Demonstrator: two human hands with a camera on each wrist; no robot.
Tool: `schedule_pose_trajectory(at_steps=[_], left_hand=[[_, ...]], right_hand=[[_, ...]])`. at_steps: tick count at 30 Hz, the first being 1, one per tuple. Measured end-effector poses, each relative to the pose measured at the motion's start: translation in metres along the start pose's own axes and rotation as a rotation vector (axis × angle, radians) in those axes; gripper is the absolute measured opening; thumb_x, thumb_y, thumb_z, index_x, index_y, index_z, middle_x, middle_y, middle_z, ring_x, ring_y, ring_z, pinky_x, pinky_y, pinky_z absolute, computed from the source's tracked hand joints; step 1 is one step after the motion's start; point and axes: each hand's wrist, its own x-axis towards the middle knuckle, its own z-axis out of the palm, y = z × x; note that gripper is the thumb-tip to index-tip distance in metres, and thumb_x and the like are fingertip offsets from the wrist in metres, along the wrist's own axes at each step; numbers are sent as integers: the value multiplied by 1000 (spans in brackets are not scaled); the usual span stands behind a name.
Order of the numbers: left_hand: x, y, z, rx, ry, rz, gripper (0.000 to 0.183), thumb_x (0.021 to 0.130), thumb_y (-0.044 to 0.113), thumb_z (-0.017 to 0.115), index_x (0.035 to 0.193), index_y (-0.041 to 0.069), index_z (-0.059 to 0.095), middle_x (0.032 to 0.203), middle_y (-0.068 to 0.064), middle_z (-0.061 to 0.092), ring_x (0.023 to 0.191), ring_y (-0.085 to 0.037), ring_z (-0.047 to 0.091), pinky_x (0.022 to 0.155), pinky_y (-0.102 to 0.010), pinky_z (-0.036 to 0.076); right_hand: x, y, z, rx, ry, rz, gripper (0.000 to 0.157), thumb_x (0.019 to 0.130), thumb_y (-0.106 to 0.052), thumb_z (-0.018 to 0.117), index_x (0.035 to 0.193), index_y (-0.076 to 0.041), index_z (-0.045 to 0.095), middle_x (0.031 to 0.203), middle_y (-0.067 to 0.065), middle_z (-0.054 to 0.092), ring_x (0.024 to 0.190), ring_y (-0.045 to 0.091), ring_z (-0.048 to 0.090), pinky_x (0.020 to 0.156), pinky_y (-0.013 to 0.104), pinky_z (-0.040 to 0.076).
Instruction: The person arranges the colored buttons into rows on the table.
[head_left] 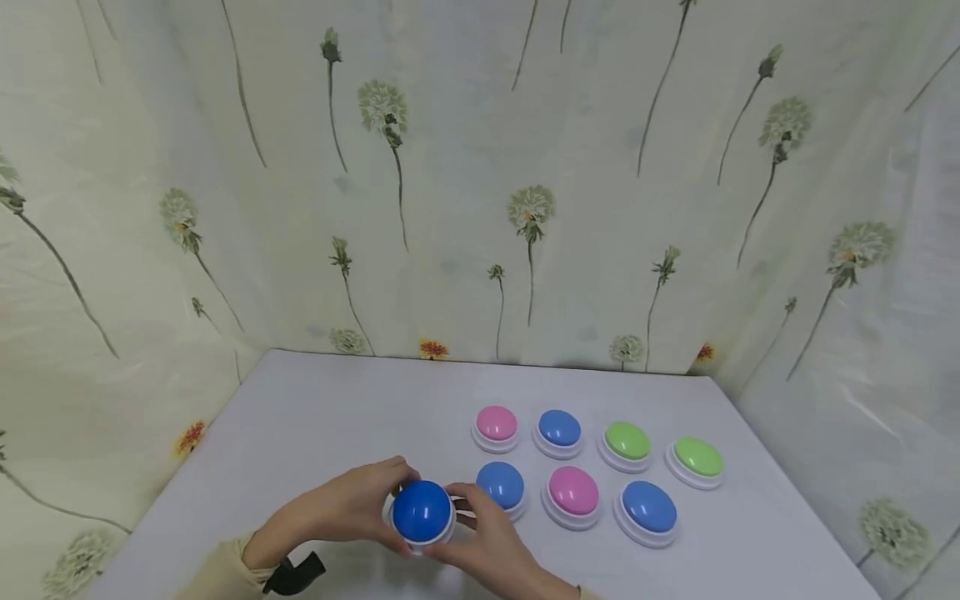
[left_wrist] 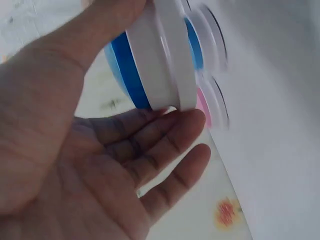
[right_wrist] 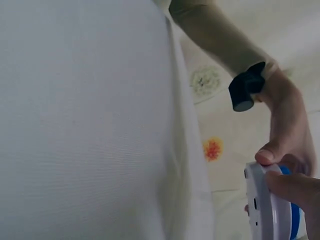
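A round push button with a blue dome and white base point(head_left: 422, 510) is held above the near part of the table, dome toward the head camera. My left hand point(head_left: 352, 504) grips its left side, thumb at the near edge and fingers at the far side. From the right, my right hand point(head_left: 491, 546) pinches the same base. In the left wrist view the base point(left_wrist: 155, 55) sits between thumb and fingers, off the table. The right wrist view shows small dark openings in the underside of the base point(right_wrist: 257, 200). Just behind my right hand stands another blue button point(head_left: 501, 486), partly covered.
On the white table point(head_left: 337, 408), a front row continues with a pink button point(head_left: 573, 490) and a blue button point(head_left: 649, 507). Behind stand a pink point(head_left: 497, 422), a blue point(head_left: 559, 427) and two green buttons point(head_left: 627, 440). Flower-printed cloth point(head_left: 450, 167) surrounds the table.
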Motion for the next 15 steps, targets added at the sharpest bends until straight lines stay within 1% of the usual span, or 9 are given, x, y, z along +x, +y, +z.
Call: schedule_pose_trajectory(at_steps=[3, 6, 8, 9, 11, 12, 13, 15], left_hand=[[6, 23, 10, 56, -5, 23, 78, 65, 61, 79, 125, 17, 56, 111, 8, 60, 101, -6, 61, 85, -31, 56], [11, 46, 24, 86, -16, 23, 77, 65, 60, 80, 124, 17, 58, 109, 8, 61, 95, -3, 61, 81, -27, 57], [15, 59, 34, 78, -30, 18, 76, 65, 58, 81, 125, 18, 57, 109, 9, 61, 94, -1, 60, 80, -25, 57], [16, 65, 39, 48, -45, 5, 76, 66, 57, 81, 126, 19, 57, 110, 10, 61, 93, 0, 60, 80, -26, 57], [20, 76, 50, 38, -72, 7, 75, 67, 55, 81, 128, 19, 55, 112, 9, 61, 93, 0, 59, 80, -25, 57], [22, 80, 56, 22, -88, 7, 75, 68, 54, 81, 129, 19, 54, 114, 9, 60, 94, 0, 58, 81, -24, 57], [25, 85, 61, 28, -101, 14, 75, 69, 53, 81, 129, 18, 54, 115, 9, 60, 94, 1, 58, 81, -24, 56], [31, 92, 72, 55, -124, 21, 73, 70, 52, 81, 129, 18, 54, 112, 10, 60, 91, 2, 56, 82, -22, 56]], right_hand=[[-19, 3, -15, -23, -12, 43, 74, 72, -50, 80, 131, -19, 48, 131, 5, 54, 119, 30, 56, 94, 49, 51], [-38, 8, -28, -28, -30, 88, 76, 69, -48, 82, 130, -17, 48, 130, 7, 55, 117, 32, 57, 93, 52, 50], [-51, 13, -37, -36, -50, 85, 78, 70, -45, 83, 130, -11, 47, 129, 10, 55, 116, 34, 55, 93, 52, 50], [-57, 15, -41, -47, -58, 86, 78, 70, -44, 83, 130, -9, 47, 128, 11, 54, 116, 35, 55, 93, 50, 51], [-70, 21, -50, -66, -70, 53, 77, 74, -41, 82, 129, -3, 45, 127, 15, 53, 115, 37, 55, 92, 45, 52], [-77, 25, -55, -86, -71, 24, 75, 76, -40, 80, 129, 1, 45, 126, 17, 53, 114, 39, 55, 91, 42, 52], [-83, 29, -58, -116, -67, 2, 73, 79, -39, 78, 128, 3, 44, 126, 17, 53, 113, 39, 56, 91, 40, 53], [-92, 40, -65, -165, -48, -13, 69, 81, -41, 75, 127, 3, 46, 123, 16, 54, 111, 33, 59, 89, 36, 54]])
